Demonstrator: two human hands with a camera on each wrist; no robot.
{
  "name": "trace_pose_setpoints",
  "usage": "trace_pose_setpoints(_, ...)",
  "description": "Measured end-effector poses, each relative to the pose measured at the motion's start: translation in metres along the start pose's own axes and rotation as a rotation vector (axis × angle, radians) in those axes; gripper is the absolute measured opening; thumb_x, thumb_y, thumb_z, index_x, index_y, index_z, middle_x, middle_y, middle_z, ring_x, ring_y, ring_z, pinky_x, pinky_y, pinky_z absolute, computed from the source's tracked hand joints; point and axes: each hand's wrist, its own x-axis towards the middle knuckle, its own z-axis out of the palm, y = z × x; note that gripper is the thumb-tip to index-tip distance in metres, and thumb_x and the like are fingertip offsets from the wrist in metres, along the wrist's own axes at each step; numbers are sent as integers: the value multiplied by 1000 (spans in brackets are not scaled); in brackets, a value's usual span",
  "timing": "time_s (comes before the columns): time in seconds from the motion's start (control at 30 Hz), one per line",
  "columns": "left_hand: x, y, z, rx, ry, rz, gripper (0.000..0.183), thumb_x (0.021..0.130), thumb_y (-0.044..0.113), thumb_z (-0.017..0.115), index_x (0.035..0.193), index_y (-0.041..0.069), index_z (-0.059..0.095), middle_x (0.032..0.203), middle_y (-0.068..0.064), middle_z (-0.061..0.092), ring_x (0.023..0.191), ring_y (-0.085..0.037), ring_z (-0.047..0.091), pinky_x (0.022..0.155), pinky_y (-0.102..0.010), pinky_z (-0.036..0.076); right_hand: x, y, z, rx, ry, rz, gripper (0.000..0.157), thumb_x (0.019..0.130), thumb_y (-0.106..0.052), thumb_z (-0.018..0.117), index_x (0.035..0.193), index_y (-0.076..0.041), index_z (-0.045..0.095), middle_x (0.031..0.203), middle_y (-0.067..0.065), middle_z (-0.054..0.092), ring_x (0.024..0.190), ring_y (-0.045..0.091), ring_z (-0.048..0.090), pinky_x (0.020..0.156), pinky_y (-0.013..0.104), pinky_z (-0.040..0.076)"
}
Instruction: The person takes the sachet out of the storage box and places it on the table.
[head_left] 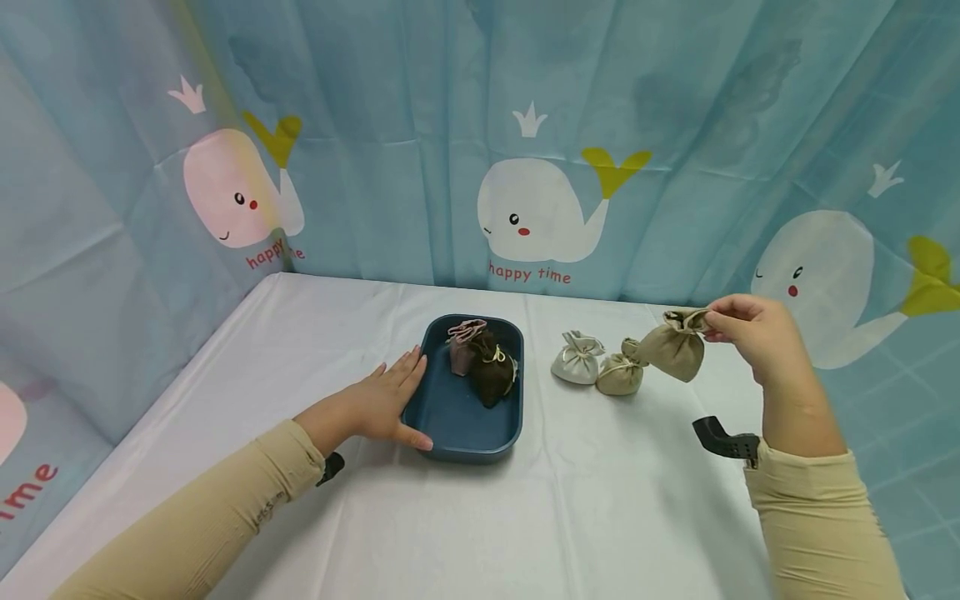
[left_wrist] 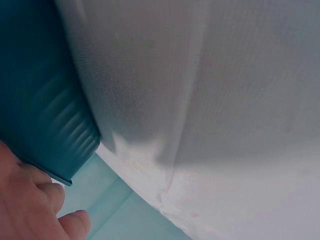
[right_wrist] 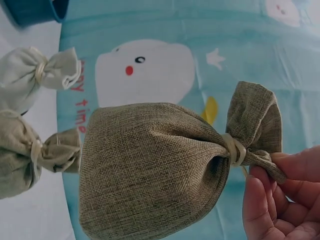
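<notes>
My right hand [head_left: 753,333] pinches the gathered neck of a khaki drawstring pouch [head_left: 673,348], holding it up off the table. In the right wrist view, thumb and fingers grip the ruffled cloth above the tied cord of the pouch [right_wrist: 155,170]. Just left of it, another khaki pouch [head_left: 619,375] and a white pouch [head_left: 576,360] sit side by side on the table. My left hand [head_left: 381,400] rests with straight, spread fingers on the left rim of a dark blue tray [head_left: 457,425]. Inside the tray lie a dark brown pouch [head_left: 491,379] and a dusty pink pouch [head_left: 461,354].
A white cloth [head_left: 585,517] covers the table. Behind it hangs a light blue curtain [head_left: 390,167] printed with whales, reaching down to the table's back edge. The curtain also runs along the left and right sides.
</notes>
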Motion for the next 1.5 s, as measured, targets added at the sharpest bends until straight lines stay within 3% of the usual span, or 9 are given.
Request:
trace_pose_setpoints(0.23,0,0,0,3,0,5,133,55,89,44,147,4,-2,152,-12,-9,140,-28,-2,108,-53,11,0,7,-5,12,22,16,23,93,-14,52,98,8,55,74,-17,57,65,1,59,62,15,50)
trace_pose_setpoints(0.73,0,0,0,3,3,4,133,54,90,42,147,5,-2,153,-12,-9,140,-27,-2,108,-53,11,3,34,-4,-40,19,133,31,94,-16,50,109,11,52,75,-12,55,64,1,60,63,16,50)
trace_pose_setpoints(1.0,1,0,2,-10,1,-4,134,53,90,43,147,6,-3,152,-11,-10,140,-26,-4,108,-53,10,8,54,5,-39,-14,167,29,94,-14,50,107,12,53,78,-3,56,64,3,61,63,20,52)
trace_pose_setpoints(1.27,1,0,2,-11,-9,-7,133,54,89,43,147,6,-4,152,-11,-10,140,-26,-4,108,-53,10,13,69,18,-36,-31,207,26,94,-10,48,105,14,53,88,14,57,65,4,60,63,21,52)
trace_pose_setpoints(1.5,1,-1,2,-11,-4,-2,132,57,86,47,147,4,-2,153,-13,-8,140,-28,-1,108,-53,11,13,75,24,-47,-50,226,25,93,-9,48,104,13,54,87,12,58,65,4,60,64,22,53)
